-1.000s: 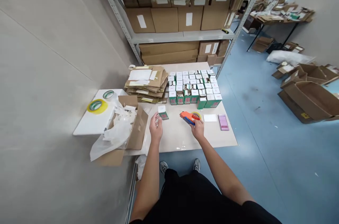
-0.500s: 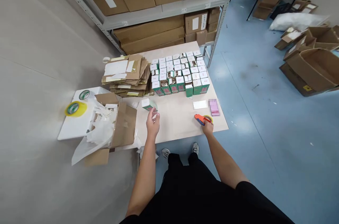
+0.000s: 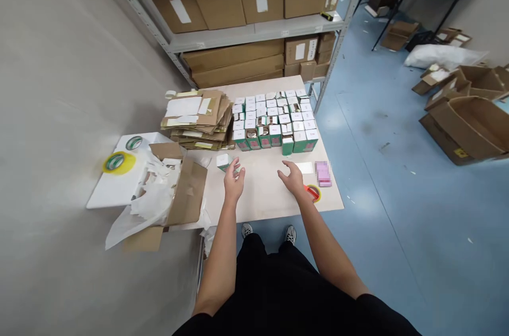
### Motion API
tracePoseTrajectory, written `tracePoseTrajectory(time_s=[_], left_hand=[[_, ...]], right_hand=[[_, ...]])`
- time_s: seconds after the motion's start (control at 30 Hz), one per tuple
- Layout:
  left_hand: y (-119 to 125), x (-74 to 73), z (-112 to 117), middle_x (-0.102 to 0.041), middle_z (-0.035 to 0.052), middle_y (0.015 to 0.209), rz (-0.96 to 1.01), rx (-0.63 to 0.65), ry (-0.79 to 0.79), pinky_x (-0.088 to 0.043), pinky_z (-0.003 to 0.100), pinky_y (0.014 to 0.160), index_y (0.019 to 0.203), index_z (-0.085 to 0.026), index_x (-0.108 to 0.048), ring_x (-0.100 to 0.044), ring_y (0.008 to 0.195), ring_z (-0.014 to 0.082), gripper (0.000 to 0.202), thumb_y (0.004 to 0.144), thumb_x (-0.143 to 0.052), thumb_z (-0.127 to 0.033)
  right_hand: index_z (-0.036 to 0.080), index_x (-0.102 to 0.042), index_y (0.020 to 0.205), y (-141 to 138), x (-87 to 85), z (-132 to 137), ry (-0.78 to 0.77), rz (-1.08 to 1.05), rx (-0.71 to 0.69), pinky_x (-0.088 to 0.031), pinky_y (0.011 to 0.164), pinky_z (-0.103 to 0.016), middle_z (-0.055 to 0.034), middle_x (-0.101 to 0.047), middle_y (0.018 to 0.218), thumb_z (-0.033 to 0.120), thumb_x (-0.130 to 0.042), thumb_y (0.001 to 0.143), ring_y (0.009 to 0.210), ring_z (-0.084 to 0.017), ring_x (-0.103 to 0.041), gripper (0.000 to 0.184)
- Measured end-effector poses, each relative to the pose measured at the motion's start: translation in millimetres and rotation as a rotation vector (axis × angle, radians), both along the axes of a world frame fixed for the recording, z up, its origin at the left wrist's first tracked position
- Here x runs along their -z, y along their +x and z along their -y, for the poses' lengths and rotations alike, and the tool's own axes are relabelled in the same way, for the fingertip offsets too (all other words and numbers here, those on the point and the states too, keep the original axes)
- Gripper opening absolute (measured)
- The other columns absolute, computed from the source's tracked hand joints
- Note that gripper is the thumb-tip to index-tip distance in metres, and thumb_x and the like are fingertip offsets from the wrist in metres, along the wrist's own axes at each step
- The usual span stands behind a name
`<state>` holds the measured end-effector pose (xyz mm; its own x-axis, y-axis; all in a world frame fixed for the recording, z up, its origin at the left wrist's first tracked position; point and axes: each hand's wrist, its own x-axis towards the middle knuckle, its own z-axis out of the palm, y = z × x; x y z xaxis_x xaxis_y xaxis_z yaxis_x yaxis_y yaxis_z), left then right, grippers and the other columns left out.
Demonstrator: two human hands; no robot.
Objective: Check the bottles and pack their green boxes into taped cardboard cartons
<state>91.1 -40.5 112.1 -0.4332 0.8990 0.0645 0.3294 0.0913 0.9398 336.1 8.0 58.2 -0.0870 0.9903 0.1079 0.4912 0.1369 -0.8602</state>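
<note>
My left hand (image 3: pixel 234 181) is open just in front of a single small white and green box (image 3: pixel 224 161); its fingers cover part of that box, and I cannot tell whether they touch. My right hand (image 3: pixel 292 178) hovers over the table (image 3: pixel 262 199) with fingers spread and nothing in it. Beside my right wrist lies an orange tape dispenser (image 3: pixel 313 193) with a yellow roll, partly hidden by the arm. Beyond it are a white card (image 3: pixel 305 168) and a blurred pink item (image 3: pixel 323 173). Rows of white-topped green boxes (image 3: pixel 274 121) stand at the back.
Flattened cardboard (image 3: pixel 199 118) is stacked at the left back. An open carton (image 3: pixel 189 193) with white wrapping sits at the left, near a yellow tape roll (image 3: pixel 119 162) on a white block (image 3: pixel 103 187). Shelving (image 3: pixel 254 33) with cartons rises behind; open boxes (image 3: pixel 477 126) lie on the floor right.
My right hand has let go of the tape dispenser and moved left and forward over the table. My left hand stays by the single box. The view has shifted slightly.
</note>
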Motion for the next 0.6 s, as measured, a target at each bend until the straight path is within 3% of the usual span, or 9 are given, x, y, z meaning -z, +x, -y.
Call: tracePoseTrajectory(time_s=[0.17,0.4,0.6], left_hand=[[-51.0,-12.9,-4.2,-0.06,0.0131,0.144,-0.019,-0.05,0.037,-0.057,0.04,0.098,0.142,-0.026,-0.06,-0.061,0.128,0.0275,0.05,0.094,-0.064,-0.04],[-147.4,-26.4,-32.4,-0.056,0.0117,0.147,-0.011,-0.064,0.077,-0.057,0.039,0.099,0.146,-0.027,-0.057,-0.059,0.131,0.0266,0.051,0.096,-0.061,-0.037],[-244.6,-34.4,-78.8,-0.054,0.0111,0.151,-0.046,-0.04,0.091,-0.055,0.041,0.103,0.148,-0.027,-0.056,-0.054,0.136,0.0284,0.053,0.095,-0.062,-0.034]], right_hand=[[0.023,-0.064,0.136,-81.9,-36.9,-19.4,0.115,-0.044,-0.195,-0.047,0.114,-0.047,-0.01,-0.067,0.138,0.034,-0.057,0.095,0.129,-0.026,-0.06,0.043],[0.023,-0.061,0.142,-195.2,-51.5,-55.3,0.164,0.054,-0.3,-0.045,0.116,-0.048,-0.0113,-0.065,0.141,0.031,-0.053,0.096,0.134,-0.028,-0.057,0.047],[0.021,-0.058,0.145,-286.6,-69.5,-107.2,0.255,0.148,-0.375,-0.043,0.117,-0.047,-0.0123,-0.063,0.144,0.028,-0.052,0.096,0.137,-0.028,-0.054,0.051]])
